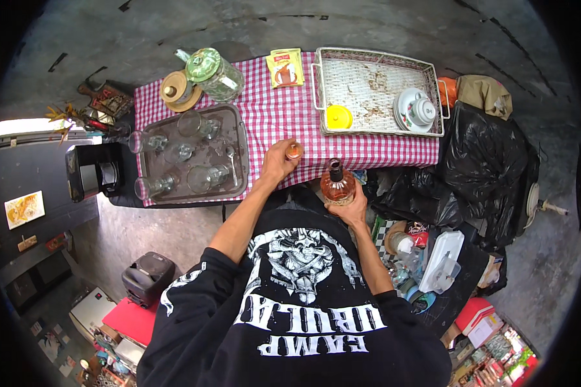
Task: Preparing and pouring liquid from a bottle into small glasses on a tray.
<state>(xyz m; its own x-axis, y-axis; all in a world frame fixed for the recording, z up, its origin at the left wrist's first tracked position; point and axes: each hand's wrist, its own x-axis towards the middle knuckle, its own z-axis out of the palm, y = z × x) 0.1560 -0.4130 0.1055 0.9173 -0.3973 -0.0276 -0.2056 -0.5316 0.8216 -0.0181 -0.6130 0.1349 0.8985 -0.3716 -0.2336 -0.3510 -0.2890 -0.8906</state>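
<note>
My right hand (352,208) is wrapped round the lower part of a clear glass bottle (337,187) that holds amber liquid. The bottle stands nearly upright at the table's front edge, and its dark neck is uncapped or dark-rimmed; I cannot tell which. To its left, my left hand (278,161) grips a small round thing (294,151), pale at the rim and amber in the middle, over the checked cloth (265,129). Whether it is a cap or a tiny cup is unclear. Left of that hand lies a brown tray (244,145) with several clear glasses (208,176) and a spoon (232,166).
Behind the brown tray are a green-lidded pot (214,72) and a round wooden container (178,90). Yellow packets (285,68) lie farther right. A white wicker tray (348,68) holds a yellow lid (339,117) and a cup (422,111) on stacked saucers. Black plastic bags (487,151) bulge at right.
</note>
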